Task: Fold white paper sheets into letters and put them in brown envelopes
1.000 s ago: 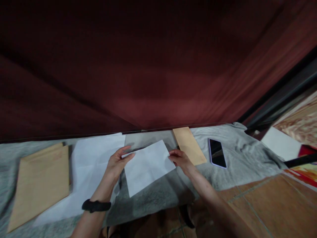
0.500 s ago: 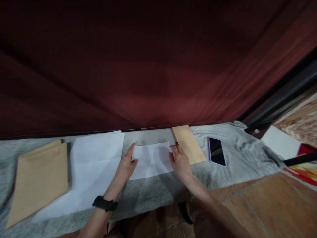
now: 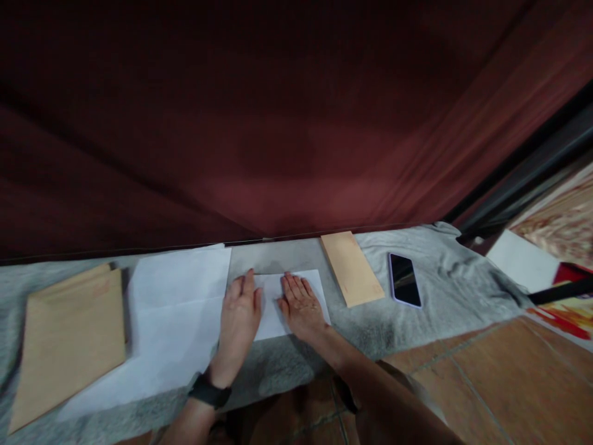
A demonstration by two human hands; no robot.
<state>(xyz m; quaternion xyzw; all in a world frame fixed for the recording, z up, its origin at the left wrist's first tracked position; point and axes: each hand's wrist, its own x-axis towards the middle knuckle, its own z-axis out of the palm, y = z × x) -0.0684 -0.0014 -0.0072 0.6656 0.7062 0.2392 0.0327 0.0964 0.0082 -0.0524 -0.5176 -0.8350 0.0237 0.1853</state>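
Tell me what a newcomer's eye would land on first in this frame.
Both hands, the left hand and right hand, lie flat side by side on a folded white paper at the middle of the grey cloth. A dark red curtain fills everything above. A black phone lies to the right, beside a small brown envelope.

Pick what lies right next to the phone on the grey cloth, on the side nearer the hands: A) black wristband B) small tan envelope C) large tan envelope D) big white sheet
B: the small tan envelope lies just beside the phone, between it and the folded white paper that both hands press flat.
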